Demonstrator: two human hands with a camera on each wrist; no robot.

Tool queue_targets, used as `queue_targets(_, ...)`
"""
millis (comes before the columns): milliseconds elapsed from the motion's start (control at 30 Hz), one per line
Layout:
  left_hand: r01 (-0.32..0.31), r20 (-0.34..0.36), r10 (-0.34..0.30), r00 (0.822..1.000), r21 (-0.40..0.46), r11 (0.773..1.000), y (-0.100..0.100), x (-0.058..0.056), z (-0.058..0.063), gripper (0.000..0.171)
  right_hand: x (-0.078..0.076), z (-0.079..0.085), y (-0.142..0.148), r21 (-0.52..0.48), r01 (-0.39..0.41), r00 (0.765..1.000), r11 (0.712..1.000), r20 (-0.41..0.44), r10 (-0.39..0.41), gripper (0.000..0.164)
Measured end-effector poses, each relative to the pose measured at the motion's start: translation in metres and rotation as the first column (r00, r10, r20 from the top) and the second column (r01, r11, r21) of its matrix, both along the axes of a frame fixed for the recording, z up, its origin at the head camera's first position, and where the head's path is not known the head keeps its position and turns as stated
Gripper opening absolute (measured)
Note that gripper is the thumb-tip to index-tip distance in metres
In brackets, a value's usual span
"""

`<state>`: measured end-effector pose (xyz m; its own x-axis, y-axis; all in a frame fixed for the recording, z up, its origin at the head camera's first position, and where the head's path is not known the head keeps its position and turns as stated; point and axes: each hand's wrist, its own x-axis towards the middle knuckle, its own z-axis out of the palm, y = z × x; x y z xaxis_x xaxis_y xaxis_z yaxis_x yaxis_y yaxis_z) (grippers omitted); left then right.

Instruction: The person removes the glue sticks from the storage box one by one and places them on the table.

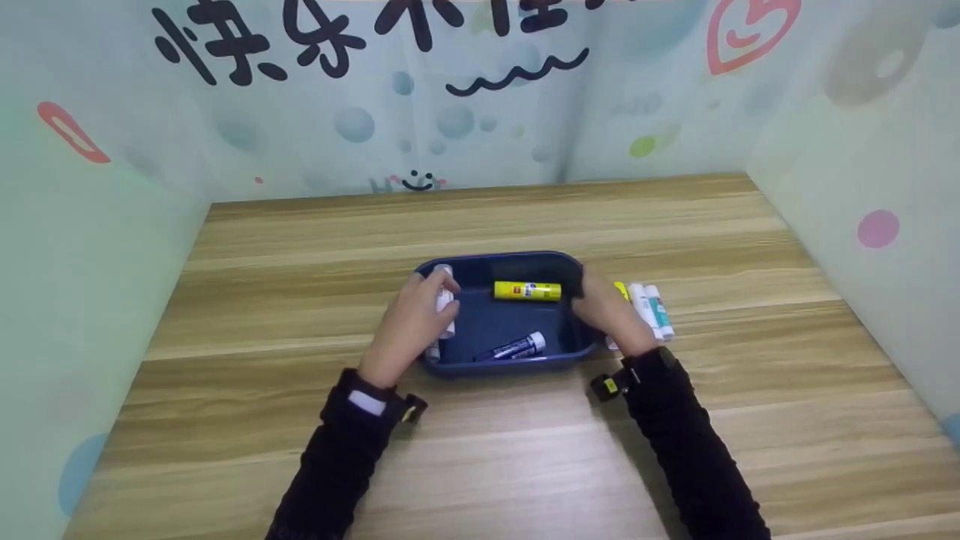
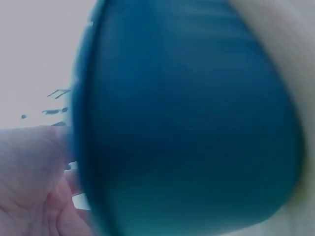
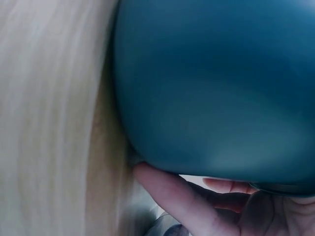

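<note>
Black knitted sleeves (image 1: 330, 469) lie nearest, running in from the bottom edge; small dark wrist cameras (image 1: 606, 387) strapped at both cuffs. Forearms converge on a dark blue rectangular tray (image 1: 506, 366) with rounded corners, long axis left-right, on a wood-grain table (image 1: 510, 457).

Left hand (image 1: 411, 319): back of hand up, wrist over the near left corner of the tray, hand angled forward and right. Thumb and forefinger bent over a slim white cylindrical tube (image 1: 445, 322), holding it inside the tray along the left wall; firmness of grip cannot be judged. Tube's long axis runs front to back. Another pale tube (image 1: 433, 351) shows partly, at the near left corner.

Right hand (image 1: 609, 307): at the tray's right end, angled forward and left. Right wrist view shows one digit extended down by the tray's outer wall, other fingers partly hidden; cannot tell whether it grips anything.

Inside tray, well apart: bright yellow labelled tube (image 1: 527, 291), long axis left-right, near the far wall; dark blue tube with white end (image 1: 517, 347), slanted, white end to the right and slightly farther back.

Outside, right of the tray: white tube (image 1: 643, 306) beside a white-and-teal tube (image 1: 660, 309), both slanting away to the left; a yellow tube (image 1: 622, 289) is mostly hidden behind the right hand.
</note>
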<state>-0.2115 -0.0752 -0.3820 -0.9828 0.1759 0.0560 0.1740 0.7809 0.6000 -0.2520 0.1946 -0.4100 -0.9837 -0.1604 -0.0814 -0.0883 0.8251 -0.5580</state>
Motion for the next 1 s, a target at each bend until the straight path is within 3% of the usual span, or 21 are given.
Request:
queue_targets(200,0.024,0.063,-0.024,0.998,0.004,1.0,-0.024,0.001,0.021,0.023,0.002,0.001,0.001,0.001,0.021,1.0,1.0,0.006,-0.021,0.054)
queue_targets(367,0.044,0.125,-0.038,0.991,-0.044,0.998,-0.048,-0.001,0.026,0.024,0.002,0.001,0.001,0.015,0.012,1.0,1.0,0.004,-0.012,0.056)
queue_targets(500,0.068,0.227,-0.046,0.973,-0.091,0.994,-0.066,-0.004,0.023,0.024,0.001,0.001,0.001,0.025,0.01,1.0,1.0,-0.002,-0.01,0.054)
queue_targets(700,0.069,0.414,-0.026,0.91,-0.09,0.994,-0.083,-0.008,0.012,0.023,0.0,0.0,0.0,0.011,0.017,1.0,1.0,0.008,-0.017,0.055)
queue_targets(767,0.046,0.434,-0.005,0.901,-0.085,0.995,-0.087,-0.009,0.008,0.023,0.0,0.0,0.0,0.004,0.017,1.0,1.0,0.014,-0.017,0.055)
queue_targets(900,-0.008,0.428,0.059,0.902,-0.121,0.993,-0.094,-0.011,0.002,0.024,0.0,0.0,0.001,-0.005,0.015,1.0,1.0,0.028,-0.014,0.056)
queue_targets(1000,-0.058,0.449,0.118,0.886,-0.146,0.988,-0.097,-0.011,-0.001,0.031,0.001,0.0,0.001,-0.012,0.006,1.0,1.0,0.018,-0.006,0.057)
